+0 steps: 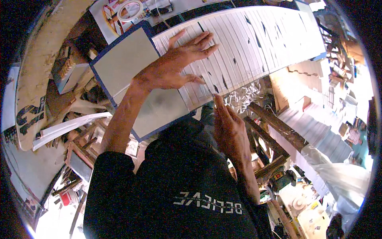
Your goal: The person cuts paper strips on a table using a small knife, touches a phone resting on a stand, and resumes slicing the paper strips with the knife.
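A long row of white paper blocks [234,44], packed side by side, stretches from the middle to the far right. Dark slits and torn-looking black marks show between some of them. My left hand [167,69] lies over the near left part of the row, fingers spread apart, thumb pointing toward my right hand. At the row's near edge, my right hand [230,127] is closed on a thin metal blade [210,89], its tip among the blocks beside my left thumb. A grey board with dark blue edges [119,59] stands against the row's left end, under my left wrist.
White paper shreds [244,97] hang below the row's near edge. Wooden bars [278,127] stand at right, beside stacks of paper sheets [314,127] and clear plastic wrap [338,171]. Tape rolls [130,10] lie on the far table. A large cardboard sheet [38,79] borders the left.
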Motion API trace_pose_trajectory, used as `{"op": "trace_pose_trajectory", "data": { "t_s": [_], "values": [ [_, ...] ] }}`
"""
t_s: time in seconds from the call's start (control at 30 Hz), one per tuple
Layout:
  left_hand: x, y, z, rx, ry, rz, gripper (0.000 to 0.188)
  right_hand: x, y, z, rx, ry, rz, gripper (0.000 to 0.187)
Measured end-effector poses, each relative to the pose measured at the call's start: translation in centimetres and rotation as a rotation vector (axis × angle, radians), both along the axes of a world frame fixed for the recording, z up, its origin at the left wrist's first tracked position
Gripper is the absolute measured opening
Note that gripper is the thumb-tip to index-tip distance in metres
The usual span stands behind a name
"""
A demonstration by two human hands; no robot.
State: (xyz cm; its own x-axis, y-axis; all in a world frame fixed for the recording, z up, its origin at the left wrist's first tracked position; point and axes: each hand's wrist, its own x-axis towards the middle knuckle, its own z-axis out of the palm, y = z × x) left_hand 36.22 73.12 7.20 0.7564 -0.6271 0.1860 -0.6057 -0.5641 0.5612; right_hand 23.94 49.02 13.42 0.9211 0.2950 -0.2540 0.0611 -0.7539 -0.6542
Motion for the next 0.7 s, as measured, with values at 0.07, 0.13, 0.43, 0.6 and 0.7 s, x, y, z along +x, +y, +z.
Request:
{"op": "trace_pose_trajectory", "data": {
  "t_s": [0.07,0.13,0.43,0.6,0.7],
  "values": [
    [0.1,0.0,0.0,0.009,-0.004,-0.003,0.099,0.0,-0.2,0.5,-0.049,0.013,0.018,0.051],
    [0.1,0.2,-0.1,0.021,-0.004,-0.002,0.099,-0.4,0.0,1.9,-0.095,0.030,0.040,0.052],
    [0.4,0.2,-0.3,-0.014,0.061,-0.028,0.104,-0.8,1.0,3.0,-0.341,0.147,0.047,0.052],
    [0.0,0.7,0.0,-0.004,0.015,0.016,0.093,-2.7,-2.5,3.2,-0.493,0.485,0.085,0.039],
    [-1.6,1.6,0.1,0.066,-0.055,0.161,0.085,-1.5,-1.4,7.9,-0.324,0.291,-0.097,0.054]
  ]
}}
